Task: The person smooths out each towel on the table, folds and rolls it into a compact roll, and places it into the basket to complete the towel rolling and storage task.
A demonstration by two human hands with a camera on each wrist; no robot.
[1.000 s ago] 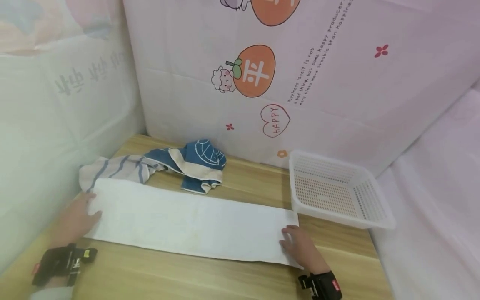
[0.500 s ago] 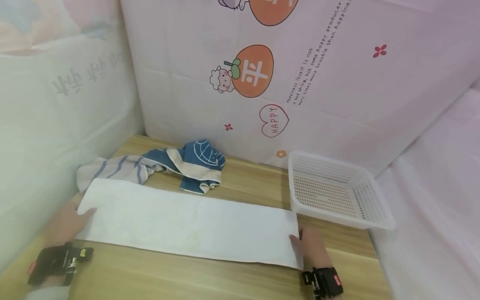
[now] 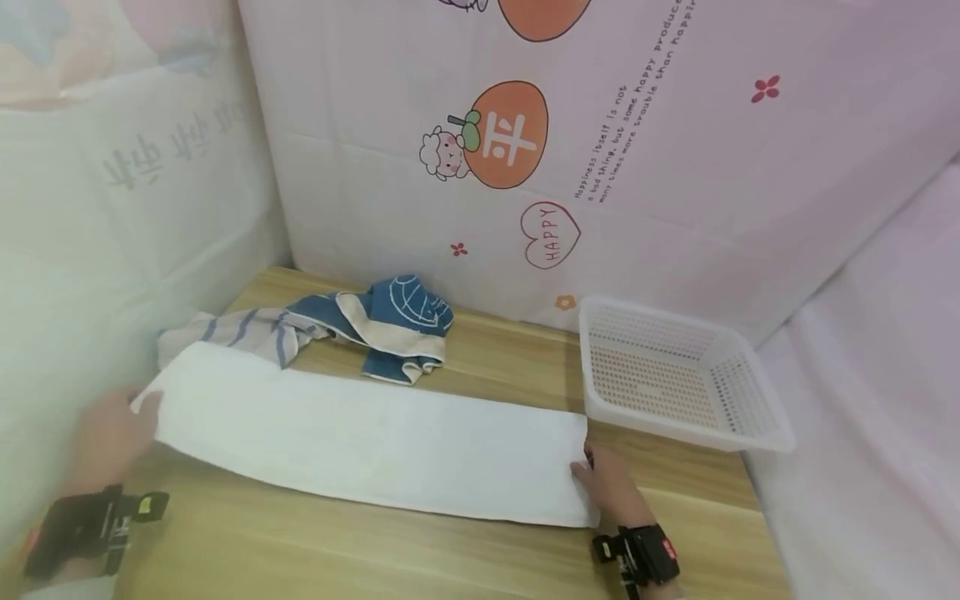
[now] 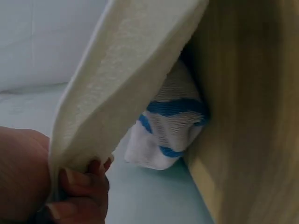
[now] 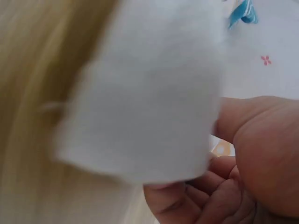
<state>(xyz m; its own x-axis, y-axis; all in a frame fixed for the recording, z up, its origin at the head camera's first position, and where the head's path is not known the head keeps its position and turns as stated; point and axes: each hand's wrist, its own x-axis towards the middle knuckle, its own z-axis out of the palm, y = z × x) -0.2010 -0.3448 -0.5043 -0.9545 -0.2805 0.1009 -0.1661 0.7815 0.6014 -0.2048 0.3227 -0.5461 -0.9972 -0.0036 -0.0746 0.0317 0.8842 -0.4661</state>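
A long white towel (image 3: 360, 442), folded into a strip, stretches across the wooden table between both hands. Its left end is raised, and my left hand (image 3: 112, 437) grips the edge there. In the left wrist view the towel (image 4: 117, 79) slants upward, with curled fingers (image 4: 81, 186) around its lower corner. My right hand (image 3: 611, 483) pinches the right end, thumb on top and fingers under the edge. The right wrist view shows that towel end (image 5: 149, 121), blurred, held by the right hand (image 5: 219, 186).
Behind the towel's left part lie a crumpled striped cloth (image 3: 255, 329) and a blue and cream cloth (image 3: 405, 321). A white plastic basket (image 3: 675, 432) stands at the back right. Printed sheets (image 3: 360, 200) wall in the wooden table (image 3: 420, 554) at the back and sides.
Both hands have gone from lying at the towel's ends to holding them. My left hand has moved left and lifted its end; the lower edge there has left the table.
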